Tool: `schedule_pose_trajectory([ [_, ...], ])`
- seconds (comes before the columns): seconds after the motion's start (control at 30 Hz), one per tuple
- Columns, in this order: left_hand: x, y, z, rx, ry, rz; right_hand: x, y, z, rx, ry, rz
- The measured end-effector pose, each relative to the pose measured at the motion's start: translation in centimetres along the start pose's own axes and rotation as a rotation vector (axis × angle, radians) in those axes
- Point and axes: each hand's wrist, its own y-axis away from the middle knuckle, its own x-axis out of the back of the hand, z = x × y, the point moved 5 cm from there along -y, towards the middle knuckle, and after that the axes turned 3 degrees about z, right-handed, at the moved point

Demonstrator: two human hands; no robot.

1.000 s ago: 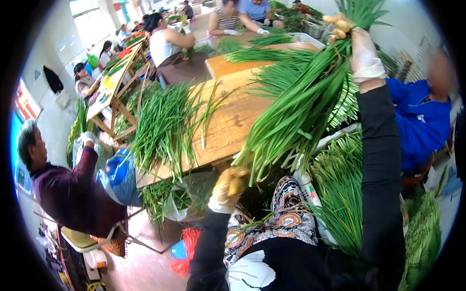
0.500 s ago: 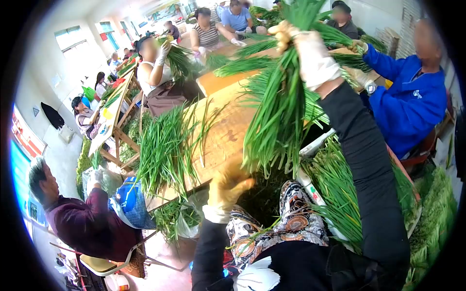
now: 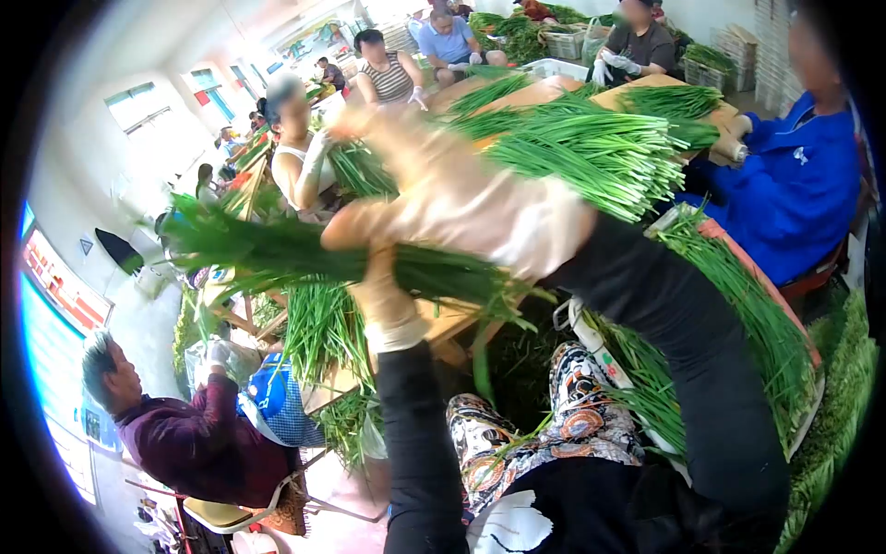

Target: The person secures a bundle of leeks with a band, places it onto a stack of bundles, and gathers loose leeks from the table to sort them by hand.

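A bunch of long green chives (image 3: 277, 254) is stretched sideways in front of me above the table, its left end blurred by motion. My left hand (image 3: 380, 288), in a pale glove, grips the bunch near its middle from below. Over the stalks is my right hand (image 3: 461, 189), also gloved and smeared by motion, with its fingers stretched apart toward the upper left. Whether it touches the bunch is hard to tell. On the table behind it lies a big pile of chives (image 3: 591, 152), white stalk ends to the right. More chives (image 3: 328, 323) hang over the table's left edge.
To my right stands a crate (image 3: 591, 346) filled with chives, beside a person in a blue jacket (image 3: 784, 194). A person in a dark purple jacket (image 3: 203, 429) sits at the left. Several others sit around the wooden table (image 3: 443, 319). My patterned trousers (image 3: 581, 397) show below.
The bunch has come down from high on the right and turned from hanging to lying sideways. My left hand has risen and taken hold of it. My right hand has moved left and its fingers have spread.
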Motion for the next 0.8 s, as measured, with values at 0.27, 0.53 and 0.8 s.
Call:
schedule_pose_trajectory([
  [0.27, 7.8, -0.4, 3.5, -0.093, 0.826, -0.117, 3.8, 13.3, 6.9, -0.126, 0.239, -0.14],
  [0.53, 10.5, 0.9, -0.9, -0.037, 1.171, -0.307, -3.4, 21.2, 2.6, -0.129, 0.468, -0.242],
  [0.8, 10.8, 2.1, -1.3, -0.056, 1.181, -0.2, -2.7, 20.6, 3.7, -0.369, 0.321, -0.614],
])
